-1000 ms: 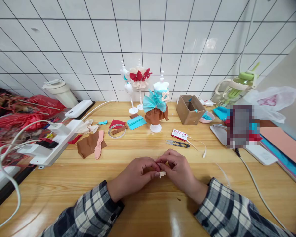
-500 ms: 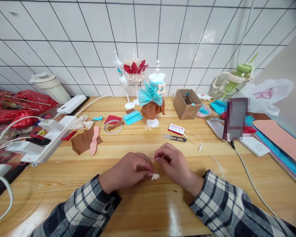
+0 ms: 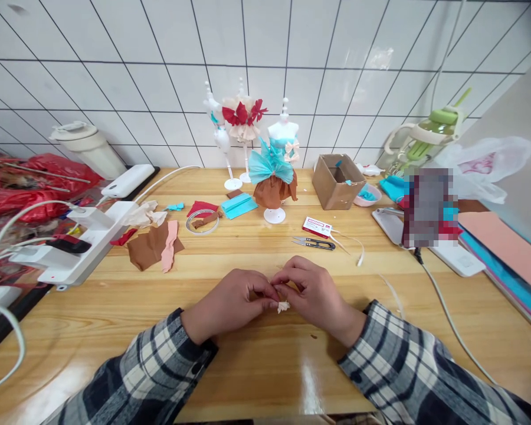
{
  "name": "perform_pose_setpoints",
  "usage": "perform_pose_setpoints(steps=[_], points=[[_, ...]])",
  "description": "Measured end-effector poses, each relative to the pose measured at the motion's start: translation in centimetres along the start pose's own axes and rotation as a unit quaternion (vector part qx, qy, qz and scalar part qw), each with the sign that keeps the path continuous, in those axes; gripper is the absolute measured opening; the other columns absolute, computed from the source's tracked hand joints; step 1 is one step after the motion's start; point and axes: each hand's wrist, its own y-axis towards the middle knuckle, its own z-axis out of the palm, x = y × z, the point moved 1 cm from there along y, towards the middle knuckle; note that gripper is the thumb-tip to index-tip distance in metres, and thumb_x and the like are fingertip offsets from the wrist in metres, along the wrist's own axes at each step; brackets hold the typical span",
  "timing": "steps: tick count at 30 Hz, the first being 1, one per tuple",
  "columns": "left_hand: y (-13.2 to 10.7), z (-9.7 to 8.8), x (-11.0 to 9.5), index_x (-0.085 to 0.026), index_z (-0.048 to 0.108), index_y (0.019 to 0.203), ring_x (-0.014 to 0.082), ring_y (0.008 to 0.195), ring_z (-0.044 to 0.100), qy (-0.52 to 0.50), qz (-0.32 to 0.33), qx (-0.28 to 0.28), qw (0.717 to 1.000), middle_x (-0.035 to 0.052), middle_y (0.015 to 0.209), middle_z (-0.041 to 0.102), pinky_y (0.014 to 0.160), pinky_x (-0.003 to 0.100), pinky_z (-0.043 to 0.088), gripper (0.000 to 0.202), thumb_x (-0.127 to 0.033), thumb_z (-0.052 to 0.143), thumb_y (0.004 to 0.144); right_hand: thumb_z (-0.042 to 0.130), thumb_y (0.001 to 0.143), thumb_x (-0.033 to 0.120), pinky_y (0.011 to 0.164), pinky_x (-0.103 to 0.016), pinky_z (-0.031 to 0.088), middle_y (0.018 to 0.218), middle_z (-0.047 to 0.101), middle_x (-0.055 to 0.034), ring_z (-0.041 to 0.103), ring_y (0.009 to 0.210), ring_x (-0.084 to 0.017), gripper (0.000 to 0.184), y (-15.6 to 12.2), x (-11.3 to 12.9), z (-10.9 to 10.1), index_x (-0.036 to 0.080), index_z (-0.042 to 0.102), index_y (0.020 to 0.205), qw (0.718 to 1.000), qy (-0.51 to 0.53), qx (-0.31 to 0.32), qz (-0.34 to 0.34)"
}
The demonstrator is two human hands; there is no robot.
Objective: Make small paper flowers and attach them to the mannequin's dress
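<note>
My left hand [image 3: 232, 304] and my right hand [image 3: 314, 292] meet fingertip to fingertip just above the wooden table [image 3: 265, 366]. Both pinch a small cream crumpled paper piece [image 3: 283, 306], which pokes out below the fingers. Small thread snips [image 3: 314, 242] lie on the table a little beyond my right hand. Past them stands a miniature mannequin with a teal and brown paper dress [image 3: 272, 177].
Brown and pink paper scraps [image 3: 154, 251] and a tape ring [image 3: 202, 222] lie at the left. A white power strip [image 3: 75, 248] with cables sits at the left edge. A cardboard box [image 3: 337, 180], a phone stand [image 3: 427, 209] and coloured sheets [image 3: 504, 248] are at the right.
My hands parted slightly half a second ago and have come back together on the cream paper piece. The view has shifted a little.
</note>
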Motion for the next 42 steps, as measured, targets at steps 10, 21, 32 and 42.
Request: perform_pose_setpoints(steps=[10, 21, 32, 42], points=[[-0.3, -0.7, 0.2, -0.021, 0.075, 0.082, 0.0121, 0.076, 0.066, 0.030, 0.034, 0.037, 0.998, 0.0004, 0.084, 0.073, 0.071, 0.019, 0.047, 0.013, -0.025, 0.062, 0.082, 0.056, 0.084, 0.013, 0.069, -0.024, 0.048, 0.084, 0.060, -0.0016, 0.059, 0.076, -0.013, 0.015, 0.0, 0.6, -0.4, 0.023, 0.068, 0.086, 1.000, 0.005, 0.015, -0.011], [-0.2, -0.9, 0.9, -0.018, 0.076, 0.083, 0.0136, 0.076, 0.066, -0.054, -0.001, 0.085, 0.995, 0.0034, 0.084, 0.074, 0.072, 0.021, 0.048, 0.015, -0.027, 0.063, 0.081, 0.062, 0.083, 0.019, 0.063, -0.025, 0.046, 0.079, 0.063, -0.0023, 0.058, 0.071, -0.013, 0.009, 0.9, -1.3, -1.3, 0.021, 0.071, 0.082, 0.998, 0.040, -0.027, 0.049], [-0.1, -0.5, 1.1, -0.017, 0.075, 0.082, 0.0166, 0.077, 0.067, -0.101, -0.032, 0.105, 0.989, 0.0046, 0.084, 0.074, 0.074, 0.023, 0.049, 0.017, -0.030, 0.064, 0.079, 0.062, 0.084, 0.022, 0.096, -0.037, 0.042, 0.105, 0.070, -0.0025, 0.059, 0.102, -0.018, 0.027, 0.8, -0.4, -1.2, 0.027, 0.066, 0.110, 0.988, 0.020, 0.063, -0.140], [-0.3, -0.4, 1.3, -0.015, 0.074, 0.081, 0.0167, 0.074, 0.064, -0.106, -0.060, 0.090, 0.989, 0.0044, 0.081, 0.074, 0.071, 0.024, 0.049, 0.019, -0.032, 0.065, 0.077, 0.063, 0.086, 0.026, 0.086, -0.034, 0.039, 0.077, 0.069, -0.0009, 0.057, 0.087, -0.017, 0.010, 0.7, -0.4, -0.8, 0.026, 0.071, 0.092, 0.987, -0.083, 0.047, -0.126]])
